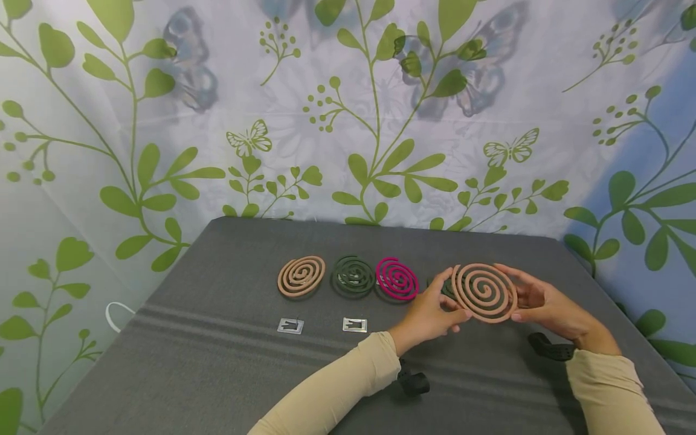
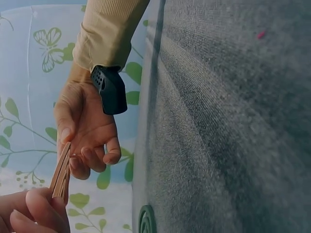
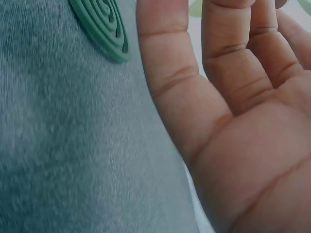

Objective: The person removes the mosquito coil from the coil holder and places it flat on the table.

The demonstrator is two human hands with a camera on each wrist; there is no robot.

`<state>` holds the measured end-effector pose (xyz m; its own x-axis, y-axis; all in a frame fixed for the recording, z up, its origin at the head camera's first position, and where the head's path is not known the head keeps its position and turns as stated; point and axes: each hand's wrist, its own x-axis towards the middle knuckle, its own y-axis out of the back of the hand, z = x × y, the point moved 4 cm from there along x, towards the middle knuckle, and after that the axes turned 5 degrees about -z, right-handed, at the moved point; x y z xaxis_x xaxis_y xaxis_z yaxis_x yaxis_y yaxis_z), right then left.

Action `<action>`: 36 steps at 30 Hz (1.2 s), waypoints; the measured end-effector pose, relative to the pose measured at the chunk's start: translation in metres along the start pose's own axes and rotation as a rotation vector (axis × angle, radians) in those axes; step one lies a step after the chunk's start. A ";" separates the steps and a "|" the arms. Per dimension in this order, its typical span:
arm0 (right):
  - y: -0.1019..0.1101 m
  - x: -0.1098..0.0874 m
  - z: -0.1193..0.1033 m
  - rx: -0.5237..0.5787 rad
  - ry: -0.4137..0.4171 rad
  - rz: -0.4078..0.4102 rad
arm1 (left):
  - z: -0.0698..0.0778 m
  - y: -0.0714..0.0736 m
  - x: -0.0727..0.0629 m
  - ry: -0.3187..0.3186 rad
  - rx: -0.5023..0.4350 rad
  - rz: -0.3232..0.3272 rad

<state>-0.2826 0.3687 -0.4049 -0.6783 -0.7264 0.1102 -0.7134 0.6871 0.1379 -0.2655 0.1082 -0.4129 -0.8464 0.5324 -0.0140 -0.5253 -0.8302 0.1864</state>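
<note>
A tan mosquito coil (image 1: pixel 485 291) is held up over the table between both hands. My left hand (image 1: pixel 428 315) pinches its left edge, thumb in front. The right hand (image 1: pixel 551 308) grips the opposite edge with thumb and fingers. In the left wrist view the tan coil (image 2: pixel 60 175) shows edge-on, the left hand (image 2: pixel 34 213) below and the right hand (image 2: pixel 90 126) above. Behind the held coil lies a dark green coil (image 1: pixel 448 289), mostly hidden; the right wrist view shows a green coil (image 3: pixel 104 24) beside the right hand (image 3: pixel 243 97).
Left of the hands, a pink coil (image 1: pixel 398 279), a dark green coil (image 1: pixel 353 277) and another tan coil (image 1: pixel 301 275) lie in a row on the grey table (image 1: pixel 206 362). Two small metal coil stands, a left one (image 1: pixel 290 326) and a right one (image 1: pixel 355 325), lie nearer the front.
</note>
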 end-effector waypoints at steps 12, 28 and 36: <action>0.012 -0.015 0.008 0.010 -0.020 0.047 | -0.005 -0.016 0.016 0.034 -0.014 0.037; 0.026 -0.033 0.022 -0.023 -0.059 0.146 | -0.013 -0.037 0.034 0.082 -0.083 0.047; 0.033 -0.042 0.031 -0.009 -0.087 0.206 | -0.014 -0.045 0.045 0.077 -0.112 0.058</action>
<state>-0.2835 0.4224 -0.4351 -0.8223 -0.5667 0.0513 -0.5571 0.8202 0.1304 -0.2808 0.1672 -0.4353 -0.8774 0.4727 -0.0824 -0.4786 -0.8745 0.0788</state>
